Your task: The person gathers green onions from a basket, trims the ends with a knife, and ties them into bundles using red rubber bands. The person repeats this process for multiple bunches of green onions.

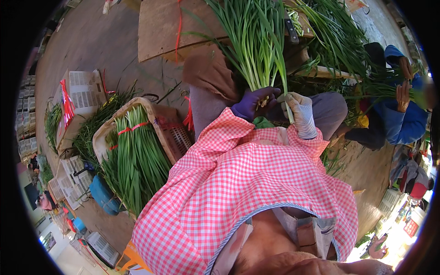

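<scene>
My left hand, in a purple glove, grips the pale lower ends of a bunch of long flat-leaved greens that look like garlic chives. The leaves fan out away from me over a wooden board. Close beside it, my right hand, in a white striped glove, pinches a single stalk near its pale base. That stalk's leaves cross the bunch's right side. A black-handled knife lies just past the bunch, its blade mostly hidden, by a pile of cut pale stalk pieces.
More loose greens heap at the upper right. At my left, a plastic crate holds bundles tied with red tape. A blue stool and white crates stand farther left. A co-worker in blue sits at right, holding greens.
</scene>
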A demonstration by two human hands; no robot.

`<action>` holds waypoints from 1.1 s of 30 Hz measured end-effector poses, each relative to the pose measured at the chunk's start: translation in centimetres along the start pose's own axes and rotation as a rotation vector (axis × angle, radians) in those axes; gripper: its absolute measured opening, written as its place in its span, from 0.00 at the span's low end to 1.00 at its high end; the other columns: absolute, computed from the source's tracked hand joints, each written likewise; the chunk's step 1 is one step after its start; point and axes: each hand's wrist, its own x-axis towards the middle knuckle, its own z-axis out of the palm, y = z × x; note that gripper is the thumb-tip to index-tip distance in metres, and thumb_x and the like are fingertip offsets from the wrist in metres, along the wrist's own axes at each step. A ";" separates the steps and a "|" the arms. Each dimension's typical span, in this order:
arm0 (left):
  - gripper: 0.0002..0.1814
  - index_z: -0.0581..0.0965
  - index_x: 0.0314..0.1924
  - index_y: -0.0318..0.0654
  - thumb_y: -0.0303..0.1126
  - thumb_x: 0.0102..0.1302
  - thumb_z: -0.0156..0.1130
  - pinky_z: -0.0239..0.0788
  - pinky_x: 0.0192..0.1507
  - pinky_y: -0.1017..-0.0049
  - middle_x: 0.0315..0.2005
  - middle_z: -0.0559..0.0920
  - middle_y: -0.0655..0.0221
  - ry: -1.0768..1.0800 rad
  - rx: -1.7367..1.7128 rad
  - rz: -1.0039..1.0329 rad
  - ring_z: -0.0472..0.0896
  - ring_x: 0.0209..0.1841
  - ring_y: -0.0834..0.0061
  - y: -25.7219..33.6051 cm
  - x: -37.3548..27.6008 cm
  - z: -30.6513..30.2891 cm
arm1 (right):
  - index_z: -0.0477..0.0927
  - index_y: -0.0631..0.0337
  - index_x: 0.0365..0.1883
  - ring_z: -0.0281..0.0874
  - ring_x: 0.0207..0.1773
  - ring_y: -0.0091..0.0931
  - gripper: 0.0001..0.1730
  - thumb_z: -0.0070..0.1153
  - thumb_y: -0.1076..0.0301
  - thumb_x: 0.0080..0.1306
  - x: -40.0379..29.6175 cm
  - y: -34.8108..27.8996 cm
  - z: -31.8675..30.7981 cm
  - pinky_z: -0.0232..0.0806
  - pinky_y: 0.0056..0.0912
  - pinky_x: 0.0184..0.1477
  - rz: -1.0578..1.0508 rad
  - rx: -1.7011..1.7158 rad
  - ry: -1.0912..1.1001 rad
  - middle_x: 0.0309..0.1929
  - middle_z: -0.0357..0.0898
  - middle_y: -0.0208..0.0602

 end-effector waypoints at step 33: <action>0.15 0.71 0.48 0.32 0.34 0.64 0.52 0.73 0.37 0.82 0.33 0.78 0.68 0.293 -0.910 -0.619 0.76 0.31 0.82 1.1 0.9 -0.1 | 0.79 0.69 0.34 0.68 0.21 0.18 0.15 0.47 0.64 0.62 -16.2 3.2 -19.9 0.60 0.21 0.24 -0.040 -0.678 0.879 0.19 0.74 0.31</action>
